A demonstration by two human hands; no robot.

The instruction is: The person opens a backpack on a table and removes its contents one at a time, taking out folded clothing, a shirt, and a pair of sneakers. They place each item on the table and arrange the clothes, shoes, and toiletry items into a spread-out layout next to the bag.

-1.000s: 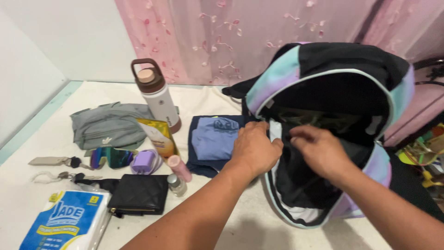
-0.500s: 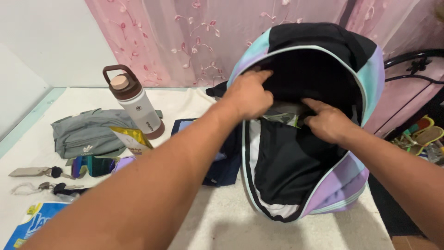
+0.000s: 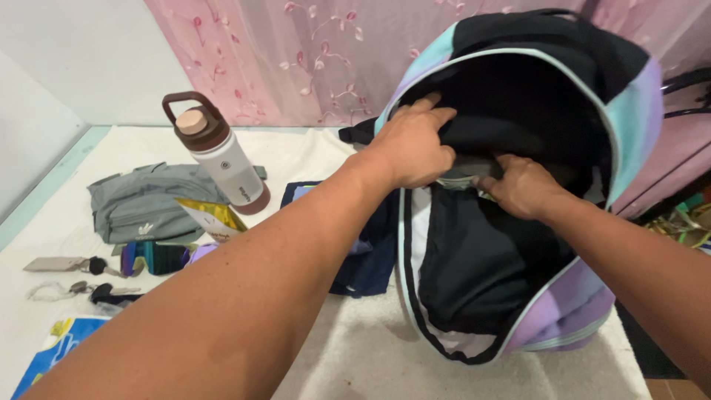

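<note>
A black backpack with teal and lilac trim stands open on the white surface at the right. My left hand grips the upper left rim of its opening, fingers curled over the edge. My right hand is inside the opening, pressed on the black inner lining, its fingertips hidden in a fold. My left forearm crosses the frame and hides part of the items behind it.
A white bottle with a brown lid stands at left. Near it lie grey clothing, a yellow packet, sunglasses, keys, a blue pack and folded navy clothing. A pink curtain hangs behind.
The view has moved closer to the backpack. My left hand stays on the upper rim and my right hand has pushed a little deeper inside the opening.
</note>
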